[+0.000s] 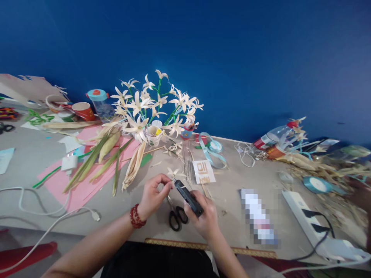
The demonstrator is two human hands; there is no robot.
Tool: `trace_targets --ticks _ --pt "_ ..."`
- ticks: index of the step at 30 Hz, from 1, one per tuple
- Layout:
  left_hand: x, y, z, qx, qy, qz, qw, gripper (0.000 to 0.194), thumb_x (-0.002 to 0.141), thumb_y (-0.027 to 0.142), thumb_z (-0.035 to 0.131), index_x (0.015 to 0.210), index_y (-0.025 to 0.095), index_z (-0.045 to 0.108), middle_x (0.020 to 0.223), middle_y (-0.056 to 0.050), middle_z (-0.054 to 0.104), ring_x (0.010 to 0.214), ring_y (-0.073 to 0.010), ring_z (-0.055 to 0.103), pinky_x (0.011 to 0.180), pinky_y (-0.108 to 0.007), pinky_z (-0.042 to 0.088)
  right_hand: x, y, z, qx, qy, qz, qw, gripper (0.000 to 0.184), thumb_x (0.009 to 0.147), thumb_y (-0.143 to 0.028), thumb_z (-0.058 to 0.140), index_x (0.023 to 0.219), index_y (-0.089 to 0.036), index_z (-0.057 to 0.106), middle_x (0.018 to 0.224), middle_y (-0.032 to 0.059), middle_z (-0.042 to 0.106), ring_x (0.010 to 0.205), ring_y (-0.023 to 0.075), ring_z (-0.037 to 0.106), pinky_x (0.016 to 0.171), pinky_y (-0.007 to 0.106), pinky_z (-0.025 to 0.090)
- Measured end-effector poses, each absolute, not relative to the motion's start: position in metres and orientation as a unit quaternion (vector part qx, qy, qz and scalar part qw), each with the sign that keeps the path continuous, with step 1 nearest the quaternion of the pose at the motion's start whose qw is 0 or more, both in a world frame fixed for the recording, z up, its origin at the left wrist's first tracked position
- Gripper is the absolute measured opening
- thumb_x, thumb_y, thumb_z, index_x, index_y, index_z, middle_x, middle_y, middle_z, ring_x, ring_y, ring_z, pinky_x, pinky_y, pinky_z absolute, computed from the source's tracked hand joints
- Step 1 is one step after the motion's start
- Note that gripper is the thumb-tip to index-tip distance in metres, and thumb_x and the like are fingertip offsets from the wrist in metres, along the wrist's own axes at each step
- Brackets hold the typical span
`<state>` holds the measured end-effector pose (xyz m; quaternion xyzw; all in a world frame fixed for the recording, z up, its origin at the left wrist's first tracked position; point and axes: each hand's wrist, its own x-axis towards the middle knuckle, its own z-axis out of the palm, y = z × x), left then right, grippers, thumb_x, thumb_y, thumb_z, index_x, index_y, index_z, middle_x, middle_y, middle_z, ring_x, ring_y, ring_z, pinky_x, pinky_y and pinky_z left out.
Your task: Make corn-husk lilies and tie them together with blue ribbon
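Note:
My left hand, a beaded red bracelet on its wrist, is closed in a pinch. A small pale husk flower shows at its fingertips, and its stem is mostly hidden. Wrapped around a long black stapler-like tool is my right hand. The tool's far end nearly meets my left fingertips. Below and between the hands, scissors with black handles lie on the table. A bunch of similar cream flowers on green stems stands in a white cup at the back.
Green husks lie over pink paper on the left, near a white charger and cables. To the right are a light-blue ribbon roll, a bottle and a white power strip. A wooden ruler-like strip runs along the front edge.

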<state>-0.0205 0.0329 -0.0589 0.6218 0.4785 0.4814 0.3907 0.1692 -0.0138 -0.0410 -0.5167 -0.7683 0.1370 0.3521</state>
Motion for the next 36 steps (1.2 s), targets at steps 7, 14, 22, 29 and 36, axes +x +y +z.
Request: trace_targets --ticks 7,14,22,29,36 --pt "-0.0205 0.0321 -0.0574 0.617 0.477 0.486 0.394 0.02 0.087 0.029 0.057 0.072 0.017 0.063 0.069 -0.002 0.064 0.069 -0.0158 0.059 0.068 -0.026 0.047 0.1695 -0.0128 -0.0433 -0.524 -0.77 0.114 0.348 0.006 0.086 -0.027 0.053 0.09 -0.022 0.054 0.07 0.0028 0.065 0.06 0.0191 0.062 0.058 0.027 0.045" --pt "-0.0202 0.0322 -0.0556 0.62 0.478 0.486 0.389 0.02 0.087 0.028 0.057 0.071 0.017 0.062 0.07 -0.002 0.064 0.069 -0.016 0.06 0.069 -0.026 0.047 0.1696 -0.0122 -0.0432 -0.532 -0.772 0.11 0.33 0.006 0.086 -0.028 0.052 0.088 -0.023 0.053 0.067 0.0018 0.063 0.06 0.0189 0.061 0.058 0.027 0.044" --pt "-0.0197 0.0323 -0.0573 0.619 0.477 0.489 0.387 0.02 0.087 0.029 0.057 0.072 0.017 0.063 0.07 -0.002 0.064 0.07 -0.0161 0.06 0.069 -0.026 0.048 0.169 -0.0115 -0.0429 -0.53 -0.775 0.084 0.334 0.006 0.087 -0.027 0.05 0.086 -0.022 0.053 0.066 0.0016 0.064 0.058 0.0181 0.06 0.057 0.026 0.043" --pt "-0.0199 0.0326 -0.0591 0.618 0.475 0.486 0.395 0.019 0.088 0.029 0.057 0.074 0.017 0.062 0.072 -0.003 0.064 0.071 -0.0159 0.059 0.07 -0.026 0.047 0.1682 -0.011 -0.0424 -0.524 -0.777 0.067 0.343 0.006 0.087 -0.026 0.049 0.084 -0.021 0.053 0.063 0.0005 0.061 0.056 0.0174 0.059 0.055 0.025 0.042" --pt "-0.0204 0.0321 -0.0587 0.616 0.472 0.485 0.403 0.018 0.088 0.027 0.057 0.075 0.017 0.061 0.073 -0.003 0.063 0.072 -0.0157 0.059 0.071 -0.026 0.046 0.1685 -0.0105 -0.0453 -0.528 -0.773 0.072 0.344 0.006 0.087 -0.026 0.05 0.084 -0.021 0.052 0.064 0.0004 0.061 0.057 0.0176 0.06 0.056 0.025 0.042"
